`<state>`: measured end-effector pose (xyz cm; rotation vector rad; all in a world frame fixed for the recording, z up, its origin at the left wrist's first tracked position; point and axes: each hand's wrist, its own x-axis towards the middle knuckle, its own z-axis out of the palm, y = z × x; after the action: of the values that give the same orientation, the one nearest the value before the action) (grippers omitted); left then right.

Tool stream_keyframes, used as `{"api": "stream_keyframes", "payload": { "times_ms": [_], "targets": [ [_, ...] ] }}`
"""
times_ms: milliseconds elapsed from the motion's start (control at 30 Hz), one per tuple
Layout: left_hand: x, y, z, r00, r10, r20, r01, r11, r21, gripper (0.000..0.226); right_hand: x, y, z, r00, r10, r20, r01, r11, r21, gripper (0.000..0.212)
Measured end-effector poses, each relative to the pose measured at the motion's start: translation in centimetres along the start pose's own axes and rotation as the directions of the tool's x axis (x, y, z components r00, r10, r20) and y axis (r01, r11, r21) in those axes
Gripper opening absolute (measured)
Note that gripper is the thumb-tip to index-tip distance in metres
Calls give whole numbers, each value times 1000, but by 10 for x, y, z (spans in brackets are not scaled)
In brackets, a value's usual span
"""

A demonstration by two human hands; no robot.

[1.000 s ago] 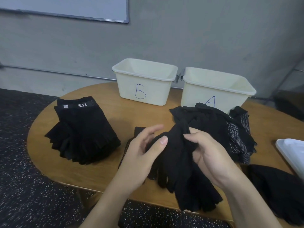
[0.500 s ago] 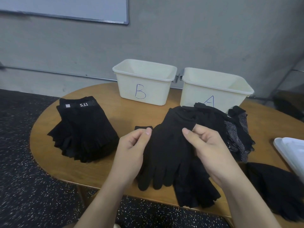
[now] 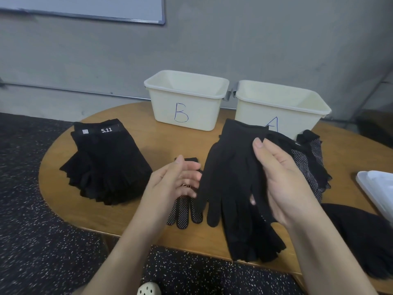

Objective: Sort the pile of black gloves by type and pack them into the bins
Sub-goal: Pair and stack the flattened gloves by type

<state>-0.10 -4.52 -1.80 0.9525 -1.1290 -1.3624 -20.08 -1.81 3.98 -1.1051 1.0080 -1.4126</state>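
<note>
Two bins, bin B [image 3: 187, 107] and bin A [image 3: 280, 111], stand unfilled at the table's [image 3: 144, 116] rear. Right hand [image 3: 285, 177] pinches a plain full-finger glove [image 3: 229, 171] above the pile; left hand [image 3: 176, 184] hovers unclenched, holding nothing. Confirm type before stacking.

Plain black glove [image 3: 229, 167] held up, fingers down; stack [image 3: 106, 162] lying left; cream bins B [image 3: 187, 103] and A [image 3: 280, 107] standing behind.
</note>
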Motion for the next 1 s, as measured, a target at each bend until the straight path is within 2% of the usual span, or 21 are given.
{"api": "stream_keyframes", "payload": {
  "times_ms": [133,233,300,433,533,733,833,1000],
  "targets": [
    [-11,-4,1,974,-30,225,-5,989,150,56,-1,-1,7,998,21,59,-23,999,23,48],
    [-24,1,2,952,-47,303,16,994,106,36,0,1,11,994,29,103,-30,1000,6,49],
    [-31,1,1,958,-58,280,44,997,57,28,2,3,12,992,22,121,-17,999,-37,49],
    [-41,-3,-4,972,-91,217,75,994,84,20,11,10,17,992,-27,126,46,988,-148,49],
    [-47,-4,-7,991,-96,98,84,989,120,12,20,19,22,985,-86,150,130,941,-311,51],
    [-46,-5,-21,985,-93,-148,116,981,155,17,38,46,34,982,-112,150,173,848,-500,51],
    [-52,-7,-27,983,-111,-147,149,948,282,19,48,55,37,980,-113,165,188,808,-559,54],
    [-63,-14,-27,947,-227,-228,291,906,307,11,61,65,37,971,-135,196,230,743,-628,49]
  ]
}}
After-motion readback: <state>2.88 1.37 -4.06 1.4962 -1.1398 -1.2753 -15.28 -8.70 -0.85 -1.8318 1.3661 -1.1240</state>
